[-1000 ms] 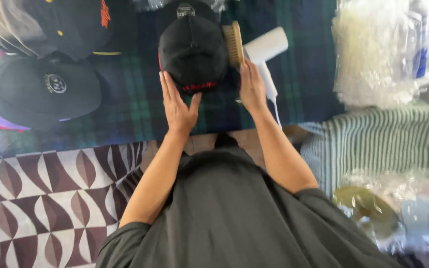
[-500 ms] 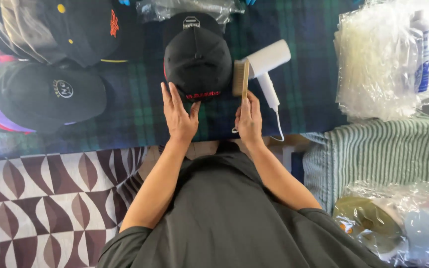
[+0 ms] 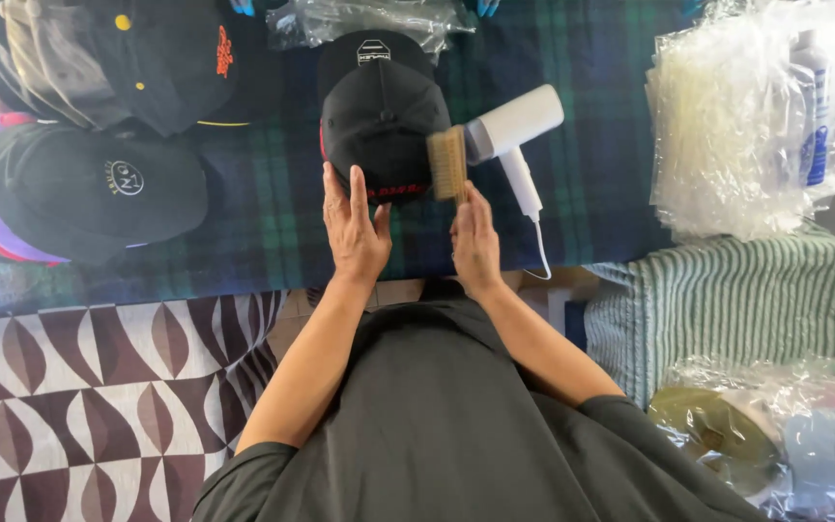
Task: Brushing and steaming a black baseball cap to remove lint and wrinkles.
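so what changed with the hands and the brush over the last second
The right hand drew back toward the body from beside the black cap, bringing the wooden brush down from the cap's upper right side to its lower right edge, fingertips on the brush's near end. The left hand stayed at the cap's brim. The cap and the white hair dryer lie as before.

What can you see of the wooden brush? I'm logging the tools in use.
The brush is a small rectangular block of pale wood with light tan bristles, seen from above. It stands lengthwise between the black cap and the white hair dryer, over the dark plaid cloth. Its left side lies against the cap's edge. The right hand meets its near end with the fingertips; the grip itself is hidden. The left hand does not touch it.
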